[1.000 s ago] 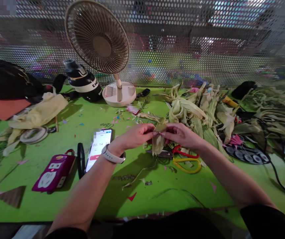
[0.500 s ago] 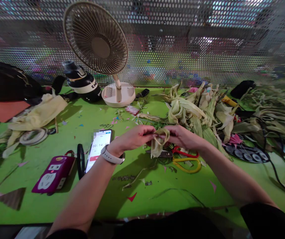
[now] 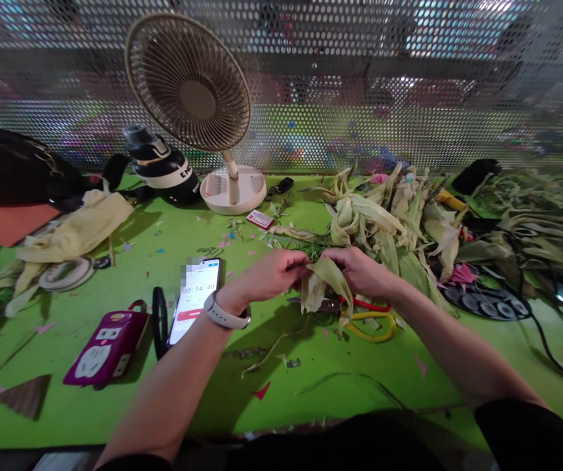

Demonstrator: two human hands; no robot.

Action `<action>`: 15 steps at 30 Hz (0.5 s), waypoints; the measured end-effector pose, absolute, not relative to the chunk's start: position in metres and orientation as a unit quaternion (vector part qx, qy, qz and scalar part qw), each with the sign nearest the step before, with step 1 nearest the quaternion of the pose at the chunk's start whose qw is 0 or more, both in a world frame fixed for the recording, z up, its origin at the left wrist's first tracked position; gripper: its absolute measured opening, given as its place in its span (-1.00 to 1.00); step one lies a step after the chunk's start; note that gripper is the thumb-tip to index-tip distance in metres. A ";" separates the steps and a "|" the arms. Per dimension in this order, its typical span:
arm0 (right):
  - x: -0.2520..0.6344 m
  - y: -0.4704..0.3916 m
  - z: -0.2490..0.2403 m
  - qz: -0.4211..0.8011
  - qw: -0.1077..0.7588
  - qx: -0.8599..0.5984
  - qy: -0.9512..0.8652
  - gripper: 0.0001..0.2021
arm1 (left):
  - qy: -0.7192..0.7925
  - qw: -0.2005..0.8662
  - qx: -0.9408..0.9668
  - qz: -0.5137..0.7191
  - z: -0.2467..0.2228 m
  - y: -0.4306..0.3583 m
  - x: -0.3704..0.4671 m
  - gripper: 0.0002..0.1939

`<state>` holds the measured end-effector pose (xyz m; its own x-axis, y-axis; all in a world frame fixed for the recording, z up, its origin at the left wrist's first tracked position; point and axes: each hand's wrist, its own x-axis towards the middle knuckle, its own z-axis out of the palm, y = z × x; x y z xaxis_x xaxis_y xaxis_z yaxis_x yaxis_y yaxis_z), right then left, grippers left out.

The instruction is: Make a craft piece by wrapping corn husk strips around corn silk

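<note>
Both of my hands meet over the middle of the green table, pinching one pale piece of corn husk (image 3: 321,288) that hangs in loose flaps. My left hand (image 3: 282,273), with a grey watch band on the wrist, is closed on its left side. Closed on the right side is my right hand (image 3: 355,269). Some fingertips are hidden behind the husk. Just below lie scissors (image 3: 370,325) with red and yellow handles, their blades partly covered by the husk. A heap of dried corn husks (image 3: 367,219) rises behind my right hand.
A fan (image 3: 197,98) and a black bottle (image 3: 164,170) stand at the back. To the left are a lit phone (image 3: 196,297), a purple power strip (image 3: 107,347) and a tape roll (image 3: 67,275). A black disc (image 3: 488,303) and cables lie right. Paper scraps litter the green table (image 3: 340,399).
The husk between my hands has opened out; one flap now hangs lower right, over the scissors' handles. My hands stay in nearly the same place. The view has shifted slightly.
</note>
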<state>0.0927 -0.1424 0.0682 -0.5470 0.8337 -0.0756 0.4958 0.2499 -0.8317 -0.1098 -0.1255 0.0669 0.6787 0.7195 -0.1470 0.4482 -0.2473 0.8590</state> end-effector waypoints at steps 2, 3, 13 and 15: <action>0.091 -0.143 0.067 0.375 0.190 -0.464 -0.780 -0.90 | 0.402 0.426 0.798 0.141 0.065 -0.127 -0.107 -0.80; 0.091 -0.143 0.066 0.351 0.189 -0.473 -0.786 -0.91 | 0.412 0.401 0.805 0.144 0.064 -0.129 -0.105 -0.80; 0.084 -0.143 0.048 0.190 0.188 -0.505 -0.821 -0.87 | 0.495 0.169 0.847 0.097 0.069 -0.145 -0.086 -0.79; 0.082 -0.143 0.047 0.165 0.200 -0.524 -0.811 -0.86 | 0.508 0.147 0.845 0.086 0.069 -0.145 -0.085 -0.77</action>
<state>0.0822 -0.1434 0.0470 -0.3701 0.9166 0.1514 0.7847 0.3956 -0.4772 -0.0850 -0.1448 0.0686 0.4701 0.8826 -0.0043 0.8321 -0.4415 0.3357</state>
